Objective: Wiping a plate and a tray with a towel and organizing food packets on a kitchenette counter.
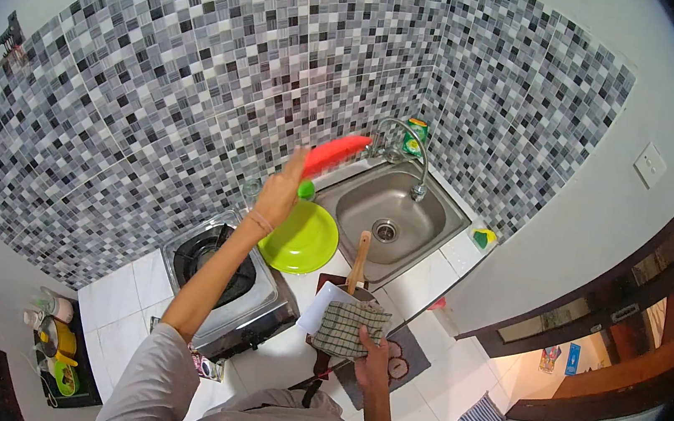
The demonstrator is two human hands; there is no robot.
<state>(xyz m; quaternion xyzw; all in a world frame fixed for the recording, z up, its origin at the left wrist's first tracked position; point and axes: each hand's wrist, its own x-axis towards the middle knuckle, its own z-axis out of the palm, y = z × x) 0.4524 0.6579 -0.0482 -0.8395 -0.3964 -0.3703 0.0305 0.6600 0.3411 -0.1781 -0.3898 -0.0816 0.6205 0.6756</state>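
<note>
Holding a long red object [335,156] aloft before the tiled wall [242,89], the left hand [277,201] is closed around its near end; blur hides its kind. The right hand [373,358] pinches a checked cloth [341,331] near the body, a white flat piece [318,309] behind it. Handling seems midway: red object and cloth are lifted, neither set down; a lime-green plate [300,240] already rests on the worktop [117,289].

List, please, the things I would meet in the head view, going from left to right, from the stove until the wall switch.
Stove → lime-green plate → checked cloth → yellow-green sponge → wall switch.
</note>
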